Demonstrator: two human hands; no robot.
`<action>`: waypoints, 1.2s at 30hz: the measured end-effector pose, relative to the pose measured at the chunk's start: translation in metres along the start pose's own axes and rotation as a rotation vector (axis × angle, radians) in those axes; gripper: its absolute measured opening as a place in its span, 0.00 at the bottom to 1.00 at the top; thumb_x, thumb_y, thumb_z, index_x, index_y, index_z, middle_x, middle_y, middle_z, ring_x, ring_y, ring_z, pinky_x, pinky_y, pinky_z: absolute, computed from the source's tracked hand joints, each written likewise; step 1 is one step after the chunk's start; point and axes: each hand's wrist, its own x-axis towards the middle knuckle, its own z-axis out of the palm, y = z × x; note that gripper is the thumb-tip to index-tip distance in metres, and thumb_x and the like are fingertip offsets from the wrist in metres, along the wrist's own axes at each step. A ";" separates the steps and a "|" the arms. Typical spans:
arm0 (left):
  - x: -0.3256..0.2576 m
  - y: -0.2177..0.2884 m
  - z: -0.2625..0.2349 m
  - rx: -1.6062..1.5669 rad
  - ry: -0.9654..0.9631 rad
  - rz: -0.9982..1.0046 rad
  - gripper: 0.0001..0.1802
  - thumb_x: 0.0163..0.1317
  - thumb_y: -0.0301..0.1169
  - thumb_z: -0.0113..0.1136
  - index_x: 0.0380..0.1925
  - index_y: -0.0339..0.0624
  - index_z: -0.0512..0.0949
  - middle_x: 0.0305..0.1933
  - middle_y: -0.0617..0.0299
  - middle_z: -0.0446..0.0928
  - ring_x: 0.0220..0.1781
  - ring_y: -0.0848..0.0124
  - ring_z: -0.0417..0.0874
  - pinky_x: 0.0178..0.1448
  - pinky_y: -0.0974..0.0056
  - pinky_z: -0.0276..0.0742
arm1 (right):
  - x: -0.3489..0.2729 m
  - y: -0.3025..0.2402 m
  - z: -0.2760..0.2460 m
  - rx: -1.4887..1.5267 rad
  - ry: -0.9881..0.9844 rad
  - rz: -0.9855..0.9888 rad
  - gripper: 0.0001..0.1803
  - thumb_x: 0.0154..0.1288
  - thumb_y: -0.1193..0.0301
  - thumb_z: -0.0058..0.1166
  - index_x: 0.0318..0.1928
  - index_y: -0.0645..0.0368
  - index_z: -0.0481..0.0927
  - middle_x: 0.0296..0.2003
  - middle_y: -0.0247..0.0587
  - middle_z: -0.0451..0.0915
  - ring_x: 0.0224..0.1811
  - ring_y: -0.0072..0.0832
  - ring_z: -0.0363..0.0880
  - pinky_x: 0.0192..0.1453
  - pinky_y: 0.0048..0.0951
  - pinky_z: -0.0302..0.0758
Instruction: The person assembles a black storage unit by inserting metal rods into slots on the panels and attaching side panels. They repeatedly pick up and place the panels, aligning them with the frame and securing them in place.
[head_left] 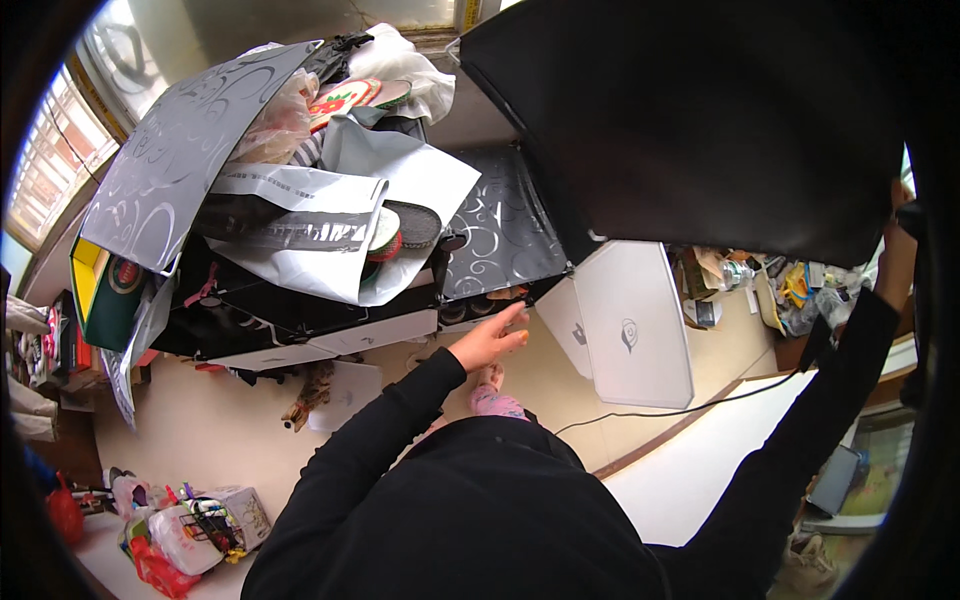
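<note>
While you lean over the cabinet, this is the state:

Left hand [492, 338]: yours, sleeve black, fingers stretched out loose and together, fingertips at the lower front edge of the black swirl-patterned panel [502, 238]. Gripping nothing that you can see.

Right hand [897, 240]: raised at the far right rim, mostly hidden. Its fingers sit on the edge of the big black sheet [700, 120]; looks like it holds that edge, but the grip itself can't be made out.

Black sheet: one, matte, plain, large, lifted up and filling the upper right of the view, above the white boxes.

Swirl panel: one, glossy black with silver curls, tilted, part of the open-topped cabinet [300, 320], just left of the white boxes.

Grey swirl board [180, 150]: one, same curl pattern, leaning on the cabinet's left side.

Cabinet contents: white plastic mailer bags [330, 215], round woven pads, loose clothing. Pile is too jumbled to count.

White boxes [635, 320]: two, side by side on the floor, right of your left hand.

Cable [680, 405]: one, black, running across the floor to the right.
</note>
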 end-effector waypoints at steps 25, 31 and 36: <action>-0.241 -0.028 -0.028 0.721 0.709 -0.074 0.06 0.60 0.24 0.53 0.34 0.34 0.77 0.31 0.48 0.78 0.33 0.54 0.79 0.37 0.59 0.74 | -0.347 -0.195 0.093 0.650 -0.231 0.708 0.11 0.67 0.77 0.46 0.48 0.68 0.72 0.32 0.39 0.76 0.31 0.23 0.77 0.35 0.23 0.74; -0.276 -0.060 -0.044 0.778 0.831 -0.064 0.07 0.63 0.24 0.48 0.35 0.31 0.74 0.31 0.48 0.75 0.35 0.56 0.77 0.38 0.59 0.71 | -0.405 -0.223 0.167 0.827 -0.392 0.670 0.16 0.61 0.81 0.50 0.50 0.67 0.68 0.36 0.47 0.77 0.33 0.30 0.80 0.35 0.28 0.75; -0.257 -0.120 -0.062 0.902 0.829 -0.171 0.12 0.64 0.31 0.50 0.35 0.29 0.73 0.34 0.36 0.73 0.39 0.39 0.72 0.42 0.47 0.68 | -0.471 -0.207 0.253 0.760 -0.585 0.725 0.21 0.58 0.81 0.50 0.53 0.62 0.68 0.46 0.49 0.74 0.37 0.36 0.80 0.37 0.30 0.76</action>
